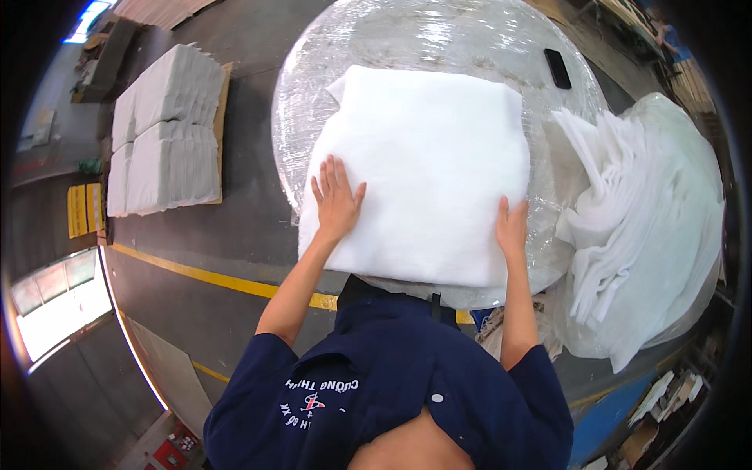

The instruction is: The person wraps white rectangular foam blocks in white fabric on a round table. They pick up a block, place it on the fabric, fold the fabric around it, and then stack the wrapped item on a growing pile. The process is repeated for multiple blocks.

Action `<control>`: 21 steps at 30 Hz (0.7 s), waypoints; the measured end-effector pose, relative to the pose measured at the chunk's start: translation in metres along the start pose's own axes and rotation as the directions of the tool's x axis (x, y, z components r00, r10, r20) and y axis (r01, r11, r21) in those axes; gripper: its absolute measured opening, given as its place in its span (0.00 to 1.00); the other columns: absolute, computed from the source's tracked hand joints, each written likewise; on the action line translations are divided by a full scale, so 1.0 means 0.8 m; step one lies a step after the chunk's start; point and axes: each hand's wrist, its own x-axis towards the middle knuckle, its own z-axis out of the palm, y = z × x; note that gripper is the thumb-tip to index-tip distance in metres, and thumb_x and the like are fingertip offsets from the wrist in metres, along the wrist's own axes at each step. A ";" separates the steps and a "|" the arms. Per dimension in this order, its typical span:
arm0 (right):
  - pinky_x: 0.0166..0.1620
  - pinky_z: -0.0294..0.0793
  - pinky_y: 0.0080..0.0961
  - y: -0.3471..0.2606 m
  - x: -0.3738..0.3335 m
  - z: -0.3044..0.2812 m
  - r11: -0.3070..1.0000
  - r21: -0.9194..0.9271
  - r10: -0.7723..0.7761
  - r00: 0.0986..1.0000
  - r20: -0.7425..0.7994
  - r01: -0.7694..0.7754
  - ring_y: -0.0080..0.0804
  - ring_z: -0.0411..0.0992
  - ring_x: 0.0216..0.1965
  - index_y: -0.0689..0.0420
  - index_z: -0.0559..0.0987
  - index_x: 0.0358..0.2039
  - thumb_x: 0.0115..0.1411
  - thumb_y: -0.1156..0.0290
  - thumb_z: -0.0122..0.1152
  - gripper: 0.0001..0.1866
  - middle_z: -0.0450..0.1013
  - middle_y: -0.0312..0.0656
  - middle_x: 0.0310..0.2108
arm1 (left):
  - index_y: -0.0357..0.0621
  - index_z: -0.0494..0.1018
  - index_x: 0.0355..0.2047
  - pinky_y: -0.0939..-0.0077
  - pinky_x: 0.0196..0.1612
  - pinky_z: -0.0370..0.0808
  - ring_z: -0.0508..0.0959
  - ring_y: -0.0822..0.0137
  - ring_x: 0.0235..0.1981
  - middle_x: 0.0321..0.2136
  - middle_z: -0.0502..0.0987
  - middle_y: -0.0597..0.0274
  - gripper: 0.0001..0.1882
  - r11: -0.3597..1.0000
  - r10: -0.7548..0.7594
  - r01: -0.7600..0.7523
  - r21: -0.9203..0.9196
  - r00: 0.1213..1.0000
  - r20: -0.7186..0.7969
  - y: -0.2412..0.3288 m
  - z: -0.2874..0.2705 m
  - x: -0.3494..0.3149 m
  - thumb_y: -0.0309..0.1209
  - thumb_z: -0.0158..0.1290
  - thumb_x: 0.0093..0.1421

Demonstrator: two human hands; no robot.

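Observation:
A stack of soft white padding sheets [427, 172] lies in front of me on a round surface wrapped in clear plastic film [313, 94]. My left hand [337, 200] rests flat on the left part of the stack, fingers spread. At the stack's right edge is my right hand [512, 225], its thumb and fingers apart, touching the side of the sheets. One corner of a sheet sticks out at the far left of the stack. Neither hand grips anything.
A black phone [558, 69] lies at the far right on the film. Beside it to the right stands a large plastic bag [681, 235] of folded white sheets [607, 211]. Bundled white sheets [168, 133] stand on the floor at left, near a yellow floor line [196, 270].

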 end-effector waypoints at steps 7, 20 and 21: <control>0.64 0.55 0.53 -0.114 0.138 0.020 0.916 -0.290 -0.313 0.946 -0.082 0.278 0.58 0.58 0.64 0.73 0.64 0.59 0.67 0.39 0.40 0.43 0.61 0.66 0.60 | 0.23 0.55 0.61 0.40 0.67 0.44 0.55 0.43 0.67 0.61 0.60 0.33 0.41 0.996 -0.001 0.016 0.083 0.984 -0.180 -0.004 0.011 0.155 0.54 0.42 0.68; 0.57 0.65 0.52 -0.122 0.211 0.014 0.971 -0.196 -0.097 0.976 0.194 0.135 0.61 0.73 0.48 0.68 0.78 0.45 0.64 0.32 0.37 0.44 0.76 0.64 0.41 | 0.26 0.73 0.41 0.48 0.51 0.69 0.79 0.39 0.42 0.36 0.79 0.34 0.39 0.954 -0.078 0.128 -0.272 0.979 0.187 -0.036 -0.015 0.226 0.60 0.46 0.63; 0.57 0.64 0.53 -0.120 0.206 0.014 0.977 -0.148 -0.120 0.973 0.199 0.151 0.61 0.73 0.49 0.68 0.77 0.47 0.64 0.33 0.37 0.44 0.76 0.63 0.42 | 0.25 0.72 0.42 0.50 0.50 0.70 0.78 0.39 0.43 0.38 0.78 0.33 0.39 0.951 -0.064 0.105 -0.291 0.987 0.145 -0.047 -0.012 0.218 0.60 0.47 0.62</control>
